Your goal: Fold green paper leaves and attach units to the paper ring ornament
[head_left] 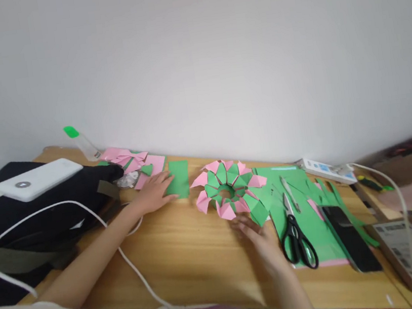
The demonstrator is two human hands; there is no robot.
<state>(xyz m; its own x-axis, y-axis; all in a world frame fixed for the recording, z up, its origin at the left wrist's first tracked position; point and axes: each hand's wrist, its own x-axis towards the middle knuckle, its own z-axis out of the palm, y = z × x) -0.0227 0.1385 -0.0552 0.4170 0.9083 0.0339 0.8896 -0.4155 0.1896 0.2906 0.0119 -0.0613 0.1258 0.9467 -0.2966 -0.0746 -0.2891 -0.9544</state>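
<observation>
A ring-shaped paper flower (241, 203) with pink and green folded petals lies on the wooden table in front of me. My right hand (253, 232) is at its near edge, fingers loosely extended beside a larger green flap; some fingertips are hard to make out. A flat green paper rectangle (179, 179) lies left of the flower. My left hand (153, 192) rests there with its fingers stretched out, the fingertips at the paper's left edge. Beyond that hand are folded pink and green paper pieces (128, 158).
Black-handled scissors (298, 244) and a pen-shaped tool (290, 193) lie on green sheets (322, 245) at right, near a phone (350, 239) and power strip (325, 169). At left are a white power bank (39, 179) on a black bag (16, 222), trailing cables and a green-capped bottle (84, 145).
</observation>
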